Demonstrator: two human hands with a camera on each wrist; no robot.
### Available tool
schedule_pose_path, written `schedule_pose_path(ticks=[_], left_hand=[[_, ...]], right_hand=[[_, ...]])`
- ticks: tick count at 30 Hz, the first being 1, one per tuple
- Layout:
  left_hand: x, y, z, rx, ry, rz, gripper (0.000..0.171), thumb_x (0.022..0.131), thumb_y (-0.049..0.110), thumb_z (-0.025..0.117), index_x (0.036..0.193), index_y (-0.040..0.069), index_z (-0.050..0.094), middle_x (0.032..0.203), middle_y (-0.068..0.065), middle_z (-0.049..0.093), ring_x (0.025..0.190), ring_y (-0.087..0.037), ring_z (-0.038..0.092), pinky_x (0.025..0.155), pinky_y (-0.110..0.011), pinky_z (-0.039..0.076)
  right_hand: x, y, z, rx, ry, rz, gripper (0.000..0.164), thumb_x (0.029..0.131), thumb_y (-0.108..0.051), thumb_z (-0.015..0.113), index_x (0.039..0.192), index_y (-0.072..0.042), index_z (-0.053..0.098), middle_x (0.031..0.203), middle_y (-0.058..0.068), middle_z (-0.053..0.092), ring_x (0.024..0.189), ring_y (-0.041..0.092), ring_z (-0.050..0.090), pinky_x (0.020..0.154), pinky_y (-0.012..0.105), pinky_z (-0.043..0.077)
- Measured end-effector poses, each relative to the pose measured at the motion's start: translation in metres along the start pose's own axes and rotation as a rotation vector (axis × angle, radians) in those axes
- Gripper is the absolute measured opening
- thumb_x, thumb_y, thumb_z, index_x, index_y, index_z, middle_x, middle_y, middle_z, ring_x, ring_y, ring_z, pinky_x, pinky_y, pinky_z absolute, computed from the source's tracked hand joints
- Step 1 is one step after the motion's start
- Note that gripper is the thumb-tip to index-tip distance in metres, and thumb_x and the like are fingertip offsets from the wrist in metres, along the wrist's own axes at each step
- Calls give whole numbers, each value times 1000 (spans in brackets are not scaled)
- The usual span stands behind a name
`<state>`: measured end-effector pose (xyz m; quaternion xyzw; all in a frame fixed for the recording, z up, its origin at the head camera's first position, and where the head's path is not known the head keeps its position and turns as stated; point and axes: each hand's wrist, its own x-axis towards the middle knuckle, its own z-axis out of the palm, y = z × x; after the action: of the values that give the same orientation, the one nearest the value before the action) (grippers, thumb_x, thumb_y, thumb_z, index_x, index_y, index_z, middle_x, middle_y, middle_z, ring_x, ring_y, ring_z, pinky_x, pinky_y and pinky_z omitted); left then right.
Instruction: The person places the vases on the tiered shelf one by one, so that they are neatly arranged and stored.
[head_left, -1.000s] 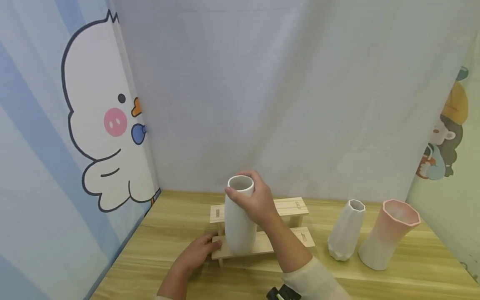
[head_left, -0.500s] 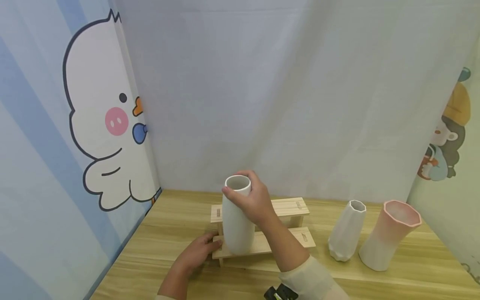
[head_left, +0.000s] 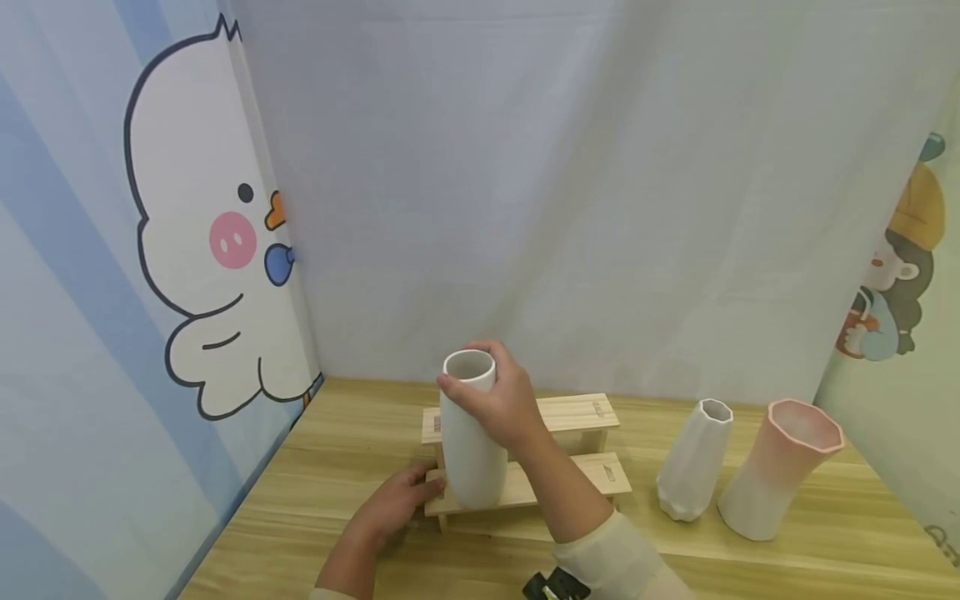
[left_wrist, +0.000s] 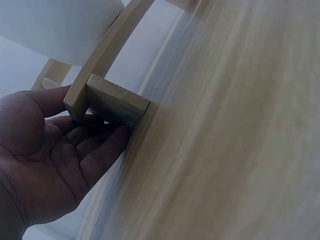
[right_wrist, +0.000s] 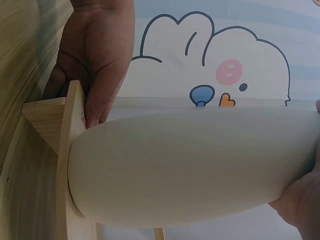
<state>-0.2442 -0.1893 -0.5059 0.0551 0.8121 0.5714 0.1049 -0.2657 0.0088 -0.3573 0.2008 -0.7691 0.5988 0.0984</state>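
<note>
A tall smooth white vase stands upright on the lower step of a two-tier wooden stand, toward its left end. Around the vase's neck, just below the rim, my right hand grips with the thumb in front. In the right wrist view the base of the vase meets the lower board. My left hand holds the left end of that lower board. The left wrist view shows the thumb of the left hand at the board's top and the fingers below, beside the stand's leg.
To the right of the stand are a slim white faceted vase and a wider pink-and-white vase, both on the wooden table. A grey curtain hangs behind. A black object shows beside the right sleeve.
The white vase and my right hand have shifted slightly left along the lower step. My left hand keeps its place at the stand's end.
</note>
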Motion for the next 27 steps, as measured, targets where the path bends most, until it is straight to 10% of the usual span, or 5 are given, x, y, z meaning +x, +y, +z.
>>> schedule_pose_path(ticks=[27], left_hand=[[2, -3, -1, 53, 9, -6, 62, 96, 45, 58, 144, 5, 49, 149, -26, 42, 139, -50, 33, 108, -67, 27]], right_hand=[[-5, 5, 7, 30, 60, -34, 54, 79, -46, 79, 122, -23, 56, 100, 2, 68, 85, 20, 67, 64, 36, 56]])
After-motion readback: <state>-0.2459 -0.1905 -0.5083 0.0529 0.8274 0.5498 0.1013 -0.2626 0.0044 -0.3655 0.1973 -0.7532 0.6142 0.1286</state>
